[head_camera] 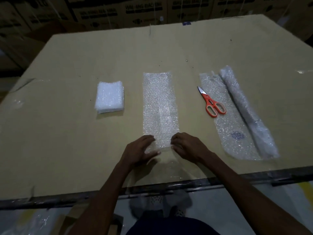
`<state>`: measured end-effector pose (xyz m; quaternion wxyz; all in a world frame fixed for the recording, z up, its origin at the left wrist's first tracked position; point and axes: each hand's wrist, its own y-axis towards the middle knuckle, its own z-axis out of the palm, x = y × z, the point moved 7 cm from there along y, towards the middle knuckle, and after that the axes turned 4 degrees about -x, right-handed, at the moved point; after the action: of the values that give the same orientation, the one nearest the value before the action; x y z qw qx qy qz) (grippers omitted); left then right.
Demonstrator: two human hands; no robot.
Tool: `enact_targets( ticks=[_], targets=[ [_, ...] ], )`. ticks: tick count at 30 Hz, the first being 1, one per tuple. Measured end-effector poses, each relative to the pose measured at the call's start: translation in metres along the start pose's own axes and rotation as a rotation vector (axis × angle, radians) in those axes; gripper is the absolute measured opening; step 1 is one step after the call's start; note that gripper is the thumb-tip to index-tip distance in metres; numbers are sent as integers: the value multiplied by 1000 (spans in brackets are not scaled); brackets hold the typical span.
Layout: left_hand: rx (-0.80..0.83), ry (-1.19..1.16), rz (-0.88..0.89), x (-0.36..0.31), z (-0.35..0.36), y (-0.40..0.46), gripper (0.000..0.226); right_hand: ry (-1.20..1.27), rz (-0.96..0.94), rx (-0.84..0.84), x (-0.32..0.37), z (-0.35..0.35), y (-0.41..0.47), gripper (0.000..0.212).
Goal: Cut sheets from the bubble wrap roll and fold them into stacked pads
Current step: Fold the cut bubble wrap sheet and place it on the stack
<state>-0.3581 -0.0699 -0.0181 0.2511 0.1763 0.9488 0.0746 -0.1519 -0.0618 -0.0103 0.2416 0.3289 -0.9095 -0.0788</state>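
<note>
A long cut strip of bubble wrap (pixel 160 106) lies lengthwise on the cardboard-covered table (pixel 67 133). My left hand (pixel 140 150) and my right hand (pixel 185 146) both pinch its near end, one at each corner, fingers on top and thumbs underneath. A stack of folded pads (pixel 109 97) sits to the left of the strip. To the right lies the flattened bubble wrap roll (pixel 243 112) with its loose end spread out. Orange-handled scissors (pixel 211 103) rest shut on that loose end.
The table's near edge (pixel 169 187) runs just below my forearms. Stacked cardboard boxes (pixel 144 11) stand behind the table's far edge. More plastic wrap lies on the floor at the lower left (pixel 25 223).
</note>
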Motion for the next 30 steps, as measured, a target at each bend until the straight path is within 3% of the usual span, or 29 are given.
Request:
enact_targets(
  ticks=[2,5,9,13,19,25,30],
  targets=[
    [3,-19,-15,1,-4,-7,65,25,35,-34,-2,-4,1,13],
    [-78,-56,-11,4,-14,-11,44,132,160,-92,-9,-14,4,19],
    [-170,-328,-204,14,-32,8,33,347,339,-123,-22,-21,15,23],
    [-156,-614,-272,20,-39,45,5,544,435,-175,-41,-30,36,24],
    [-71,-695,-282,47,-52,111,11,826,604,-269,-69,-42,92,11],
    [-262,-697,-362,93,-74,183,4,875,738,-307,-104,-40,156,1],
    [-296,-656,-413,126,-69,232,6,861,814,-338,-136,-31,205,3]
  ],
)
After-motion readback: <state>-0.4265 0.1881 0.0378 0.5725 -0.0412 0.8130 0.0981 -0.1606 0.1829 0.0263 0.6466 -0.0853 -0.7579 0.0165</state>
